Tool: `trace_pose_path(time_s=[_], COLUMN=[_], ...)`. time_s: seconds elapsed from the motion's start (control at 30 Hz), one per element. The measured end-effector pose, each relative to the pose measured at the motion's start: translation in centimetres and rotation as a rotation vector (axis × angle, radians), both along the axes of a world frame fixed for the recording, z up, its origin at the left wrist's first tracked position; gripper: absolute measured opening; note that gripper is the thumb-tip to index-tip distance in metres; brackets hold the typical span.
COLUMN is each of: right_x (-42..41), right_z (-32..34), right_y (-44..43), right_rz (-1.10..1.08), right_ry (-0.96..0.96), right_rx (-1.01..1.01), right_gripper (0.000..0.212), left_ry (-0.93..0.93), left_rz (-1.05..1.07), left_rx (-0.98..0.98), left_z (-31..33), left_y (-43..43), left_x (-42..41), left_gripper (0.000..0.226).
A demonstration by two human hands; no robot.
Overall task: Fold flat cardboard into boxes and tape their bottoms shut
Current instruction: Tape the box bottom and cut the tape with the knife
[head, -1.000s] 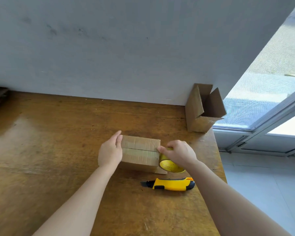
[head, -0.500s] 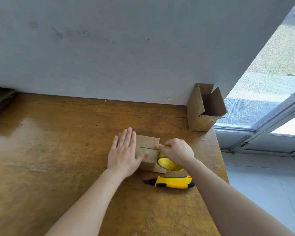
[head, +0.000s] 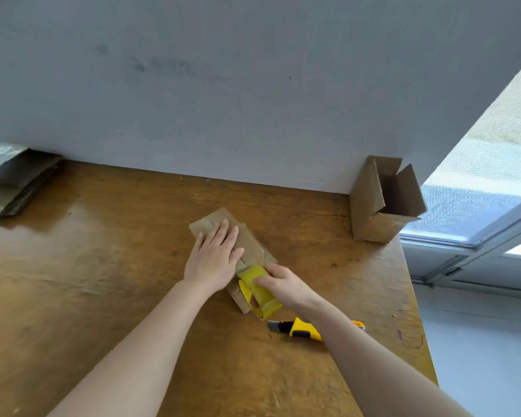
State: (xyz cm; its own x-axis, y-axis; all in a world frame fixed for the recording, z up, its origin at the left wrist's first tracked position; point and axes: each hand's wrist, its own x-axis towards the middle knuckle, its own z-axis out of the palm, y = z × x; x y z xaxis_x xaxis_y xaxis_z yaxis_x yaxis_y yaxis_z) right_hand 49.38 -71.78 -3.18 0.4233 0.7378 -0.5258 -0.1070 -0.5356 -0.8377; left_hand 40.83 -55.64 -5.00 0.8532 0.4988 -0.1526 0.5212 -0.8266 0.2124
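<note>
At ten o'clock from the work, a stack of flat cardboard [head: 12, 182] is lying at the far left edge of the wooden bench [head: 103, 296], against the wall. Near the middle, the left hand [head: 214, 260] is pressing flat, fingers straight, on the small box [head: 250, 243], which is lying skewed on the bench. At the box's five o'clock end, the right hand [head: 286, 285] is gripping a yellow tape roll [head: 262, 296], held against the cardboard. A yellow utility knife [head: 301, 329] is resting just beyond at five o'clock. At two o'clock, an open box [head: 373, 206] is standing in the bench corner beside the window [head: 478, 191].
</note>
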Motion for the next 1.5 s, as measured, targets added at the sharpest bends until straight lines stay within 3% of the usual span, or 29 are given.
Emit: trace_pose_path(time_s=[0.2,0.33,0.5,0.7,0.83,1.2,1.37,1.5], right_x=[-2.0,-1.9,-2.4,-2.1,-2.2,-3.1,-3.3,-3.4], right_z=[-1.8,-1.8,-3.1,-4.0,-3.4,-2.6,-2.6,-2.6], right_y=[0.9,2.4,2.8,3.8,3.3,1.8,1.7,1.5], right_rz=[-0.048,-0.087,-0.245,-0.097,-0.055,0.003,-0.042,-0.026], right_ry=[-0.052,-0.083,0.107,-0.223,0.0,0.082,0.137,0.163], right_rx=[-0.049,-0.124,-0.246,-0.349,-0.238,-0.017,0.023,0.044], right_gripper=[0.039,0.031,0.037,0.036,0.036,0.025,0.03,0.029], left_ry=[0.048,0.034,0.013,0.055,0.031,0.048,-0.152,-0.469], left_rz=[-0.083,-0.094,-0.091,-0.118,-0.123,-0.084,-0.101,0.167], left_rx=[-0.024,-0.048,-0.066,-0.026,0.07,0.121,0.06,-0.189], left_z=[-0.6,-0.6,-0.5,-0.2,-0.4,-0.2,0.0,-0.2], left_y=[2.8,3.1,3.2,2.8,2.1,1.4,1.7,-0.4], left_x=[-0.4,-0.5,-0.6,-0.7,-0.6,0.5,-1.6,-4.3], left_gripper=[0.058,0.058,0.062,0.098,0.101,0.104,0.096,0.087])
